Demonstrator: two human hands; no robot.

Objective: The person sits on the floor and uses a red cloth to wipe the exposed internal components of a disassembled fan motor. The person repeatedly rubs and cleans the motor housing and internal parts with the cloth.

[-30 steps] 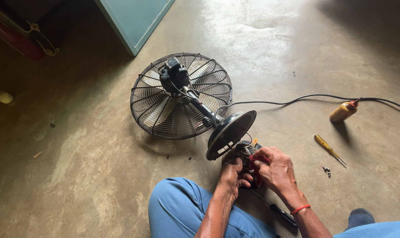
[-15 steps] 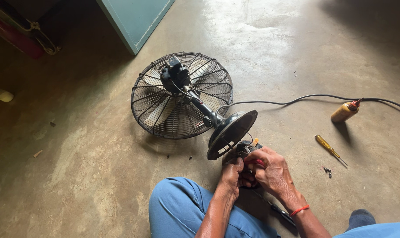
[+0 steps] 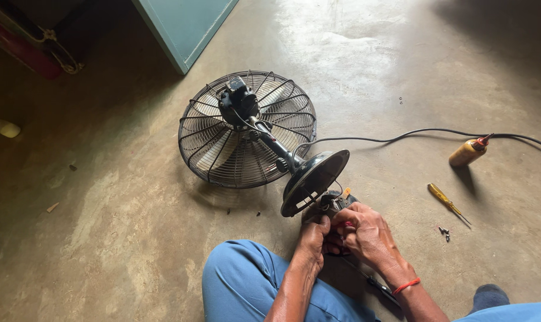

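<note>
Down by the fan base [image 3: 314,180], both hands, left [image 3: 314,237] and right [image 3: 366,234], seem closed on a small dark part [image 3: 337,203], screwdriver [image 3: 448,204] at three o'clock

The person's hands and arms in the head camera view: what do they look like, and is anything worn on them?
Both forearms are bare, with no sleeves in view and no gloves. The left hand wears nothing that shows. The right hand has a thin red-orange band around the wrist. No rings or watch can be seen. Below the arms, blue trousers cover the knees.
</note>
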